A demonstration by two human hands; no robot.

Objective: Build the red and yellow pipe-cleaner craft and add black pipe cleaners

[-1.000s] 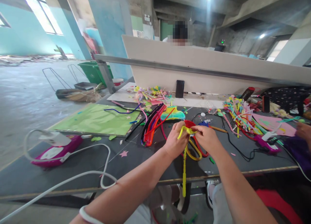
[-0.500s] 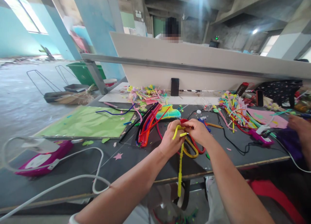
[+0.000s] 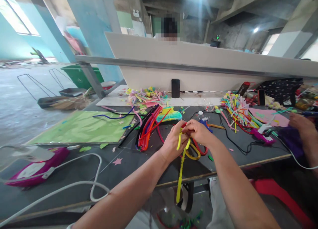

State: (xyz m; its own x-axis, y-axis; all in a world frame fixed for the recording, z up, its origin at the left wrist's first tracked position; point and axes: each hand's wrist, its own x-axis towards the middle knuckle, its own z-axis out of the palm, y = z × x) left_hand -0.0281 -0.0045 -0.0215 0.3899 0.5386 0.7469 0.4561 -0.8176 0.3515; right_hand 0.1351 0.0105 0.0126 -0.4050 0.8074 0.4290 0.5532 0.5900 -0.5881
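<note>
Yellow fuzzy piece held up between both hands, to the right of and nearer than the bundle of coloured stems; its twisted stalk hangs down past the near table edge, two bent ends stick out under the fingers. Left hand grasps the piece; right hand pinches at its top, exact grip hidden by the knuckles. Red loop and yellow loop lie beyond the hands, right of the bundle. Just behind the bundle, to its right: yellow-and-turquoise bunch. Black phone stands upright farther behind. Left of the bundle, green sheet; nearer on that side, pink star, then magenta power strip. Well right of the bundle: heap of mixed stems; farther right, another person's hand, grip unclear.
</note>
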